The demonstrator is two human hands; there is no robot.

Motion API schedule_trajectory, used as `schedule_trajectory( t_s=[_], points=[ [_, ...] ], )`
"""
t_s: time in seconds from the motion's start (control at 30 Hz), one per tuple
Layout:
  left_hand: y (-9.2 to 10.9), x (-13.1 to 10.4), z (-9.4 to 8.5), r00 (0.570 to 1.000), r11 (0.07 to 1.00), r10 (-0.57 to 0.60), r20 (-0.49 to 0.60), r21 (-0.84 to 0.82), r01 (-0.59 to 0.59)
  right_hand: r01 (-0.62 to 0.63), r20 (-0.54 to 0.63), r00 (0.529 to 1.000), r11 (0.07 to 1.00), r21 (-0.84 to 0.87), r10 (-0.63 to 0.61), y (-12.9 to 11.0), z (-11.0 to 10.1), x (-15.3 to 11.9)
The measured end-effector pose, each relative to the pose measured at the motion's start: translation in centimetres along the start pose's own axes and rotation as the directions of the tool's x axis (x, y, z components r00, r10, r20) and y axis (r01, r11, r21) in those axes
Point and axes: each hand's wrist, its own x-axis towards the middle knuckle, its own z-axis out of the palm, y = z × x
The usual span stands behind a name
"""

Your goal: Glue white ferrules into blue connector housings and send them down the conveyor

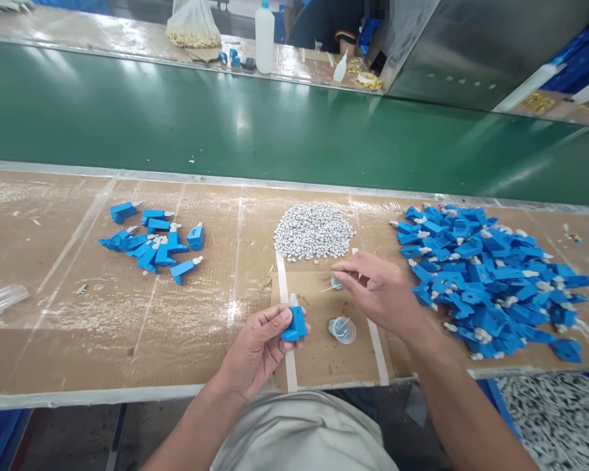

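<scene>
My left hand (262, 347) holds a blue plastic part (295, 324) with a white tip pointing up, above the cardboard-covered table. To its right, my right hand (377, 288) is pinched, with a thin stick (327, 290) at its fingertips, over a small blue-tinted cup (336, 282). Nearer the table's front edge, a clear round cup (344, 330) has another stick lying in it. A pile of small grey-white pieces (314, 231) lies just beyond my hands. Many blue parts (476, 281) are heaped at the right, and a smaller group (152, 242) lies at the left.
Past the table runs a green belt (201, 118). On the far ledge stand a white bottle (264, 38), a squeeze bottle (340, 67) and a bag (193, 26); a person's arm is behind. Clear plastic (2, 301) lies at left. A bin of grey pieces (554, 418) sits below right.
</scene>
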Motion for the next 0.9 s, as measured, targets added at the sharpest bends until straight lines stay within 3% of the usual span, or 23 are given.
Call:
schedule_trajectory(
  t_s=[0.1, 0.23, 0.47, 0.53, 0.63, 0.77, 0.9],
  points=[
    [-0.1, -0.1, -0.4, 1.000, 1.000, 0.006, 0.020, -0.013, -0.006, 0.097, 0.125, 0.989, 0.981, -0.167, -0.076, 0.8, 1.1, 2.9],
    [-0.4, 0.0, -0.7, 0.999, 1.000, -0.004, 0.048, -0.010, 0.004, 0.134, 0.231, 0.971, 0.942, -0.308, -0.063, 1.6, 2.4, 4.1],
    [-0.3, 0.2, -0.7, 0.998, 1.000, -0.010, 0.059, -0.018, 0.011, 0.091, 0.249, 0.968, 0.960, -0.266, -0.023, 0.8, 2.4, 5.2],
    [-0.3, 0.2, -0.7, 0.998, 1.000, 0.003, 0.056, -0.024, -0.002, 0.008, 0.215, 0.976, 0.989, -0.146, 0.024, 0.3, 1.7, 5.2],
    [-0.1, 0.2, -0.7, 0.999, 1.000, 0.006, 0.051, -0.030, -0.004, -0.195, 0.217, 0.965, 0.954, 0.229, 0.145, -0.5, 0.3, 4.2],
    [0.1, 0.2, -0.4, 0.999, 0.999, 0.004, 0.039, -0.040, -0.002, -0.350, 0.317, 0.929, 0.734, 0.582, 0.192, -1.0, -0.7, 1.3],
    [-0.1, 0.2, 0.5, 1.000, 0.999, -0.019, 0.019, -0.047, 0.019, -0.365, 0.302, 0.931, 0.502, 0.784, 0.206, -1.3, -0.5, -1.4]
  ],
)
